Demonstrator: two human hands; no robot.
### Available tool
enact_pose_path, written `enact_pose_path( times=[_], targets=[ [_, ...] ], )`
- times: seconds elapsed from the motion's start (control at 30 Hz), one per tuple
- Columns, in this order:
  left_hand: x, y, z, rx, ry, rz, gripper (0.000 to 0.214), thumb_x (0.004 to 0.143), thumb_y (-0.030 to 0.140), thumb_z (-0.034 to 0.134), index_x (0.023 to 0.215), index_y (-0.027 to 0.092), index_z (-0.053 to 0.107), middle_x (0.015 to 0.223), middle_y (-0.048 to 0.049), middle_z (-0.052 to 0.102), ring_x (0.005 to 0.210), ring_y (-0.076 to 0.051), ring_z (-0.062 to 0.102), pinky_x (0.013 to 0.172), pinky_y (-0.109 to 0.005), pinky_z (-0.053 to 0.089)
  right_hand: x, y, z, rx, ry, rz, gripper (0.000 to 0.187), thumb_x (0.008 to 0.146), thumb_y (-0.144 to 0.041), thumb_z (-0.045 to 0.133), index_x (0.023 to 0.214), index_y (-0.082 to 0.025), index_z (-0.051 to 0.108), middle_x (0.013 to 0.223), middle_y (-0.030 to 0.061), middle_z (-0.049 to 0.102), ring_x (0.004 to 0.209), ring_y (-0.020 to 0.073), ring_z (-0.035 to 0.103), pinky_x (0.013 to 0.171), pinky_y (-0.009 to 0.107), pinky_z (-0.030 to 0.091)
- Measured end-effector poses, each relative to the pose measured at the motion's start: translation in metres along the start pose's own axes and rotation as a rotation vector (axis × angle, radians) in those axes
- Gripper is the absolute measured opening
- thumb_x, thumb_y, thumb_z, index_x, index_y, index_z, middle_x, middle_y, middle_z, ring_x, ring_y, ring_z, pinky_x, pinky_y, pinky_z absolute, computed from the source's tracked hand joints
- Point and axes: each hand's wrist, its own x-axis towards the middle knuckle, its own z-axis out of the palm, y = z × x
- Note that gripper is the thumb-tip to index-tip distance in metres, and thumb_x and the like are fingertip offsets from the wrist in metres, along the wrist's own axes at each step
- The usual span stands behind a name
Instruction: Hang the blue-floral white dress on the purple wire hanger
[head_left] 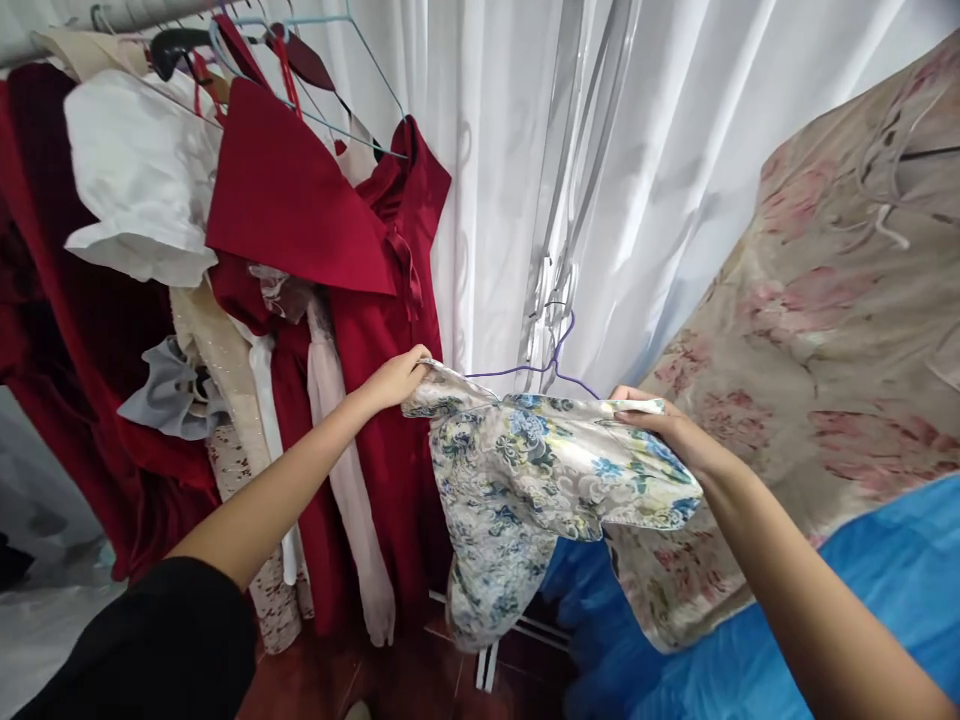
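A floral garment [499, 520], white with blue, green and yellow print, hangs spread between my two hands. At its upper left edge my left hand [403, 378] pinches the fabric. My right hand [660, 420] grips the opposite upper edge, its fingers partly hidden by the cloth. A thin purple hanger [556, 365] sticks up behind the garment's top edge, its lower part covered by the fabric. The hanger's hook is close to a clear strap or chain against the curtain; whether it hangs there I cannot tell.
On the left, a rail [37, 42] carries several garments, among them a dark red dress [300, 200] and a white puffed sleeve [139, 170]. A white curtain [495, 180] hangs behind. At right are a beige floral garment [795, 380] and blue tulle [892, 590]. White metal feet [487, 665] stand on the red floor.
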Motion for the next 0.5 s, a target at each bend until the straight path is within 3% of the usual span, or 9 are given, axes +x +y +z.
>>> enact_pose_path(
  times=[0.13, 0.27, 0.4, 0.5],
  targets=[
    [0.029, -0.009, 0.022, -0.070, -0.162, -0.028, 0.017, 0.088, 0.026, 0.049, 0.074, 0.020, 0.058, 0.073, -0.0030, 0.065, 0.069, -0.019, 0.056, 0.070, -0.026, 0.040, -0.001, -0.001, 0.003, 0.055, 0.006, 0.013, 0.030, 0.062, -0.037, 0.086, 0.070, -0.019, 0.062, 0.059, -0.0029, 0.056, 0.050, 0.0117, 0.044, 0.050, 0.025, 0.027],
    [0.037, -0.019, 0.022, -0.119, -0.202, 0.003, 0.019, 0.084, 0.022, 0.051, 0.067, 0.020, 0.058, 0.064, -0.0008, 0.062, 0.063, -0.018, 0.054, 0.069, -0.026, 0.041, -0.003, -0.004, 0.005, 0.037, -0.013, -0.009, 0.028, 0.068, -0.035, 0.083, 0.073, -0.019, 0.061, 0.064, -0.0028, 0.057, 0.054, 0.0117, 0.047, 0.051, 0.023, 0.031],
    [0.046, -0.005, 0.019, -0.198, -0.060, 0.090, 0.016, 0.087, 0.026, 0.049, 0.086, 0.020, 0.064, 0.078, -0.0018, 0.064, 0.075, -0.019, 0.058, 0.074, -0.028, 0.042, -0.002, -0.002, 0.008, 0.096, -0.065, 0.015, 0.029, 0.069, -0.032, 0.083, 0.070, -0.019, 0.057, 0.060, -0.0047, 0.052, 0.051, 0.0102, 0.045, 0.048, 0.021, 0.032],
    [0.056, 0.015, 0.032, -0.300, -0.037, 0.134, 0.026, 0.086, 0.034, 0.051, 0.102, 0.018, 0.065, 0.082, -0.0017, 0.065, 0.075, -0.018, 0.059, 0.072, -0.027, 0.044, -0.001, 0.009, 0.008, 0.163, 0.016, 0.025, 0.025, 0.069, -0.031, 0.083, 0.080, -0.019, 0.064, 0.068, -0.0018, 0.063, 0.059, 0.0139, 0.057, 0.054, 0.023, 0.043]
  ],
)
